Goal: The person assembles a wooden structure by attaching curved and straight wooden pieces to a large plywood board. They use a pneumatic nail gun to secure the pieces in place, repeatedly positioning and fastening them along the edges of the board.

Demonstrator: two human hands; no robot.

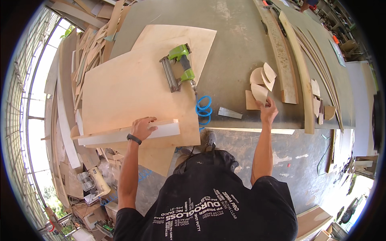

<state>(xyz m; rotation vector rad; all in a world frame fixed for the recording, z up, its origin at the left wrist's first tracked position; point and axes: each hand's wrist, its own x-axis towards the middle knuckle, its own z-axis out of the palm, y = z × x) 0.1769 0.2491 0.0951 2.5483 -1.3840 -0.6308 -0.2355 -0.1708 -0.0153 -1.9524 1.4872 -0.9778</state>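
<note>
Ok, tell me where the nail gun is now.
In the head view, the nail gun lies on the plywood, just left of the upper centre, beyond and to the right of the left hand.

The plywood sheet (120, 88) looks smooth and matt with faint grain, and the small cut pieces (258, 90) share that bare wood finish; the strip (169, 129) has a smooth white face. The nail gun (185, 63) combines green plastic with a dull metal magazine (169, 75), its coiled hose (204, 108) glossy blue plastic. The bench top (231, 56) looks dull and scuffed, the floor (237, 146) blotchy, the shirt (181, 186) matt cloth
</note>
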